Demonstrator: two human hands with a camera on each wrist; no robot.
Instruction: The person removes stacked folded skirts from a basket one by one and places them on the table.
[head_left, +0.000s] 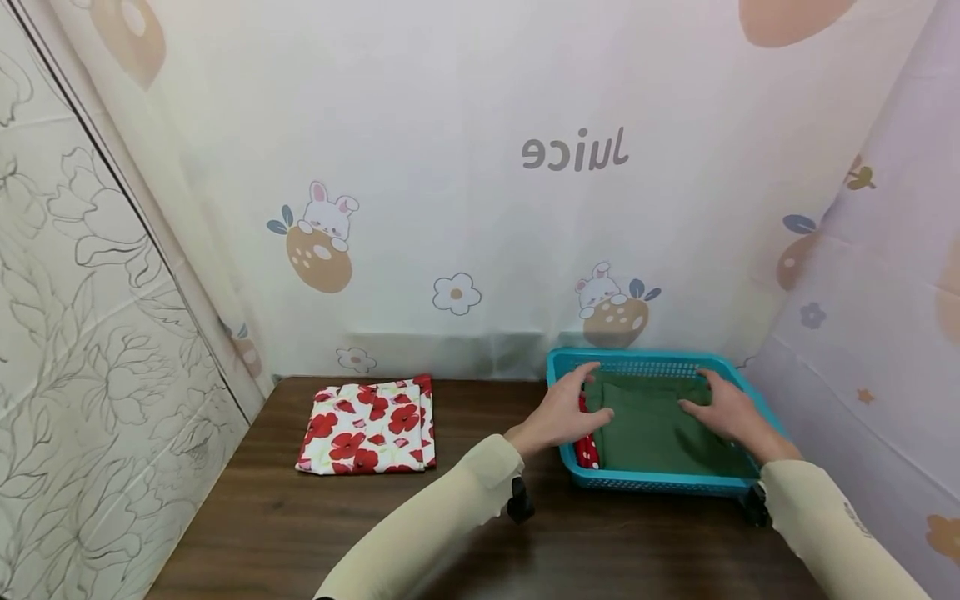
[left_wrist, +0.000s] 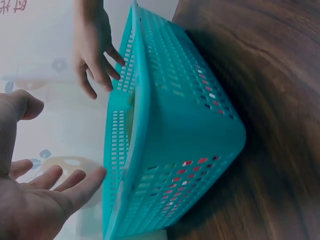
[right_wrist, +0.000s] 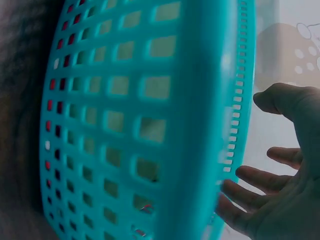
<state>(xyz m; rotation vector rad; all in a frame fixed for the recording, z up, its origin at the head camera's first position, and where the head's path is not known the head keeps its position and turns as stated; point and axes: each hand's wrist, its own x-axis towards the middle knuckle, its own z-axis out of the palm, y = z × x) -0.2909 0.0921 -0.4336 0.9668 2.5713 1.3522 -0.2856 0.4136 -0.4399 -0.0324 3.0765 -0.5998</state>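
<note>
A turquoise plastic basket (head_left: 652, 481) with perforated walls stands at the right of the table. Inside it lies a folded dark green cloth (head_left: 652, 425), on top of a red cloth with white dots (head_left: 587, 450) that peeks out at the left. My left hand (head_left: 564, 410) hovers over the basket's left side, fingers spread and holding nothing. Over the right side, my right hand (head_left: 731, 410) is likewise spread, with nothing in it. In both wrist views the left hand (left_wrist: 45, 195) and the right hand (right_wrist: 280, 175) appear above the rim with fingers apart.
A folded white cloth with red flowers (head_left: 367, 427) lies on the left of the dark wooden table (head_left: 300, 533). A printed curtain (head_left: 450, 208) hangs behind the table, and another patterned sheet (head_left: 885, 350) closes off the right side.
</note>
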